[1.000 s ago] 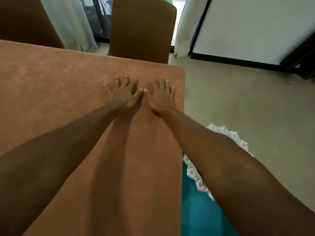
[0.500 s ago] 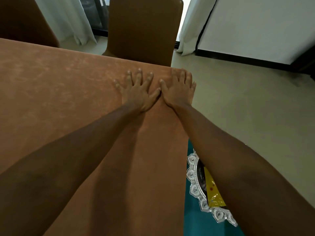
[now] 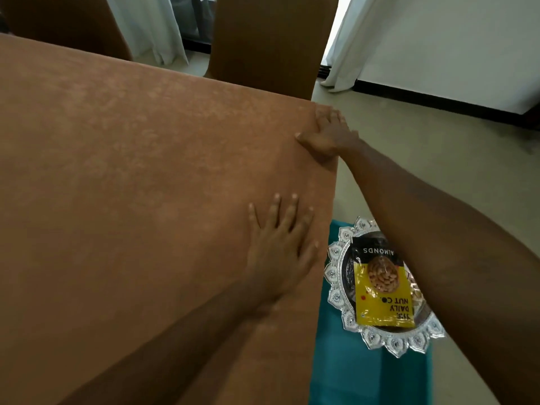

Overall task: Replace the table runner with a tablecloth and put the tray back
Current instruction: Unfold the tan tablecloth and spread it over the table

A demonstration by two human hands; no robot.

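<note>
A brown tablecloth point(image 3: 131, 185) covers the whole table. My left hand point(image 3: 282, 247) lies flat on it with fingers spread, close to the right edge. My right hand point(image 3: 328, 135) rests on the cloth at the far right corner, fingers straight over the edge. Below the table's right side, a silver tray point(image 3: 344, 314) with a scalloped rim sits on a teal seat point(image 3: 365, 372). A yellow and black almond packet point(image 3: 380, 287) lies in the tray. My right forearm crosses over part of the tray.
Two brown chairs stand at the far side, one chair point(image 3: 271, 42) near the corner and another chair point(image 3: 64, 24) at the far left. White curtains point(image 3: 350, 39) hang behind. Beige floor point(image 3: 438, 135) lies to the right.
My hands have parted: the left slid back toward me along the right edge, the right moved out to the far corner. The view tilted down, showing the whole tray and packet.
</note>
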